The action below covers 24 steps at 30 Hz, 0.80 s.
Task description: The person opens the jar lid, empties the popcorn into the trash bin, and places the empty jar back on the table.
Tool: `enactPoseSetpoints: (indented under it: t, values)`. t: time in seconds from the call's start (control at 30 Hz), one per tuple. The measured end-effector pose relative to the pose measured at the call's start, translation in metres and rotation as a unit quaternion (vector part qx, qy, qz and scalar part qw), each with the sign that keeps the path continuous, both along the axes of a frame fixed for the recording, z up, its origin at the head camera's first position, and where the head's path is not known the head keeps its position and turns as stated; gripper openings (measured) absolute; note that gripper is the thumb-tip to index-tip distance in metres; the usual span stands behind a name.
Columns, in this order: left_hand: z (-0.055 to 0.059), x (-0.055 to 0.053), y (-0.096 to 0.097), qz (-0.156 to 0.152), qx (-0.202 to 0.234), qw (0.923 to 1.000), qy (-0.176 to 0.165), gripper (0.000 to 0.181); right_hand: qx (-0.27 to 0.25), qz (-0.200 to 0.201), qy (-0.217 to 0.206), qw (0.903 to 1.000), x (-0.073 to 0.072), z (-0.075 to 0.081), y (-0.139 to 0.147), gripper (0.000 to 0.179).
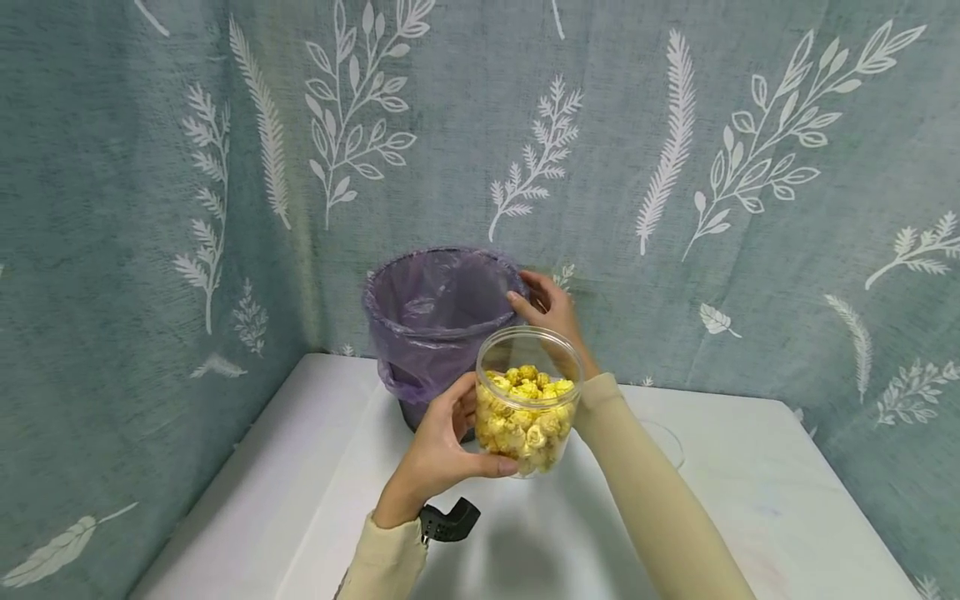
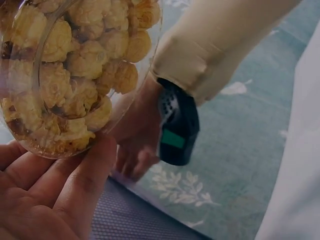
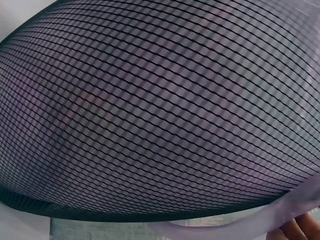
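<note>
Jar [image 1: 528,406] — mouth upward, axis near vertical

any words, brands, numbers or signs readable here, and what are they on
None can be read.
Clear jar and purple-lined bin: no lettering visible.
Dark device on the right wrist: green patch, no legible text.
Fabric behind: plant prints only.

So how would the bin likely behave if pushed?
The bin is probably light for its size, being largely mesh, so it may slide easily. Its liner, wrinkled and thin-looking, seems floppy and could shift if tugged.
</note>
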<state>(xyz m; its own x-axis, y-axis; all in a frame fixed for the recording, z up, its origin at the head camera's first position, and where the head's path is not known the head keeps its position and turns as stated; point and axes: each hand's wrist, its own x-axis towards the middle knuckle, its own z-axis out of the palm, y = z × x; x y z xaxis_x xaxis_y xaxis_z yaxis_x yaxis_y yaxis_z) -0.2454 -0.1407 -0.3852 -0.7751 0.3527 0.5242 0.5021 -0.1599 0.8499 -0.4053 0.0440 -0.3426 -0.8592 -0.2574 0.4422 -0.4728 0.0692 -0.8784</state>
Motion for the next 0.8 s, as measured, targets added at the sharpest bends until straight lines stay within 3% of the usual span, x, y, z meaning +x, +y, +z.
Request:
enactPoseSetpoints:
  t: [0.17, 0.37, 0.47, 0.63, 0.8]
  values:
    - [0.003, 0.005, -0.006, 0.012, 0.003, 0.9999, 0.009, 0.084, -0.021, -0.004, 0.014, 0.9997, 0.002, -0.004, -0.006, 0.053]
    - [0.012, 0.013, -0.02, 0.046, 0.003, 0.9989, -0.007, 0.083, -0.055, -0.005, 0.004, 0.9985, 0.003, -0.008, -0.01, 0.052]
    - [0.025, 0.016, -0.033, 0.069, -0.01, 0.9975, -0.011, 0.085, -0.07, -0.009, -0.004, 0.9975, 0.004, -0.01, -0.01, 0.052]
    - [0.056, 0.017, -0.057, 0.113, -0.04, 0.9927, -0.006, 0.086, -0.069, -0.017, -0.005, 0.9975, 0.003, -0.01, -0.01, 0.052]
    - [0.085, 0.006, -0.082, 0.161, -0.086, 0.9832, 0.004, 0.083, -0.058, -0.014, -0.008, 0.9982, 0.008, -0.006, -0.012, 0.054]
